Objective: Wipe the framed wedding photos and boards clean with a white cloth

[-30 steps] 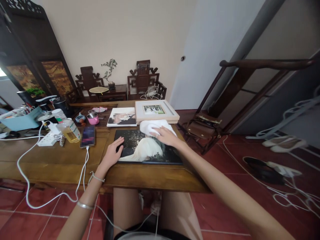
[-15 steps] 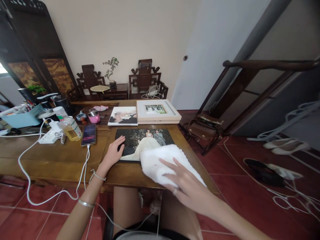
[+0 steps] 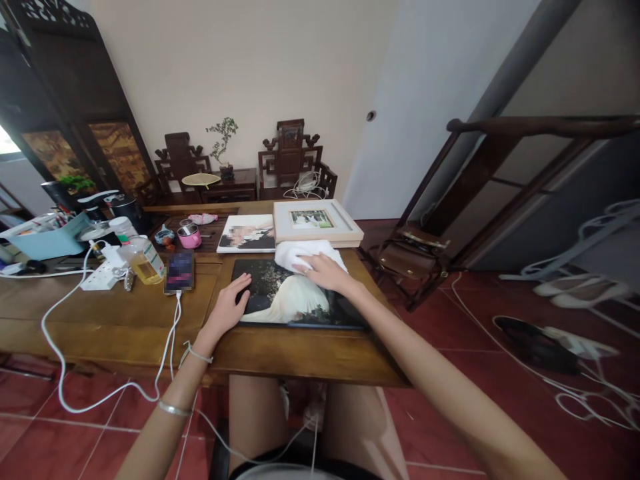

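A large dark photo print (image 3: pixel 280 303) lies flat on the wooden table (image 3: pixel 125 320) in front of me. My left hand (image 3: pixel 227 310) rests flat on its left edge, fingers spread. My right hand (image 3: pixel 323 272) presses a folded white cloth (image 3: pixel 300 252) onto the far part of the print, fingers stretched over the cloth. Beyond the print lie a smaller photo (image 3: pixel 247 233) and a light wooden picture frame (image 3: pixel 315 223).
A phone (image 3: pixel 179 272) on a white cable, a bottle of yellow liquid (image 3: pixel 141 259), a white power strip (image 3: pixel 100 277) and a pink cup (image 3: pixel 190 235) lie left of the print. Dark wooden chairs (image 3: pixel 290 160) stand behind. A clothes rack (image 3: pixel 450 200), shoes and cables are on the floor at right.
My right hand drew the cloth down to the table's near edge, then pushed it back up to the far end of the print. My left hand stayed in place.
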The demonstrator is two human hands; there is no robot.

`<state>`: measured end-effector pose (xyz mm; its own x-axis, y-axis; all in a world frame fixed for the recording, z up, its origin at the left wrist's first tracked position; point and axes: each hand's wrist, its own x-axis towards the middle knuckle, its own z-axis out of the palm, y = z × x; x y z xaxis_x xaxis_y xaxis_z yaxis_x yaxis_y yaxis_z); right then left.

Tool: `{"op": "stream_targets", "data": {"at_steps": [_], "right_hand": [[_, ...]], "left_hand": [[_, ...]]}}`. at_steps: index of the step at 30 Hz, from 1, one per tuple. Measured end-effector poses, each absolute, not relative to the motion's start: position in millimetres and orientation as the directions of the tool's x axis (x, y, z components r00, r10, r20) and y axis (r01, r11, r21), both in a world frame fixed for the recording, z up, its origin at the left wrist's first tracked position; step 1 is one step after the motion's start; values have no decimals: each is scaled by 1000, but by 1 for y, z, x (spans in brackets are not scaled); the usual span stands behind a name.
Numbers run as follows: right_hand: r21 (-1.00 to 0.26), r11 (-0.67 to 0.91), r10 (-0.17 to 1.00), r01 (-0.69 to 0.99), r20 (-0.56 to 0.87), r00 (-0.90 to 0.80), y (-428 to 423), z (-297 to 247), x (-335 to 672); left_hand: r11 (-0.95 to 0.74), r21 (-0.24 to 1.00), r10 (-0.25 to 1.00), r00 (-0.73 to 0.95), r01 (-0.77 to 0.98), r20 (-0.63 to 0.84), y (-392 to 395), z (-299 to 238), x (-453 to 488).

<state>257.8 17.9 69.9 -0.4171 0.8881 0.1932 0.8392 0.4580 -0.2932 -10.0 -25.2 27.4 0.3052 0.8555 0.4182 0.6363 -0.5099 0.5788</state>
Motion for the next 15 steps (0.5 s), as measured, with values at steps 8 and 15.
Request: {"op": "stream_targets", "data": {"at_steps": [8,15], "right_hand": [[-252,533,841,808,263,-473,-54,55,255],[-308,641,768,703,256,-588,-156,58,255]], "left_hand": [[-506,574,857,303,643,416,-26,28,-9],[-522,567,846,300,637,441,-25,25,-9]]}}
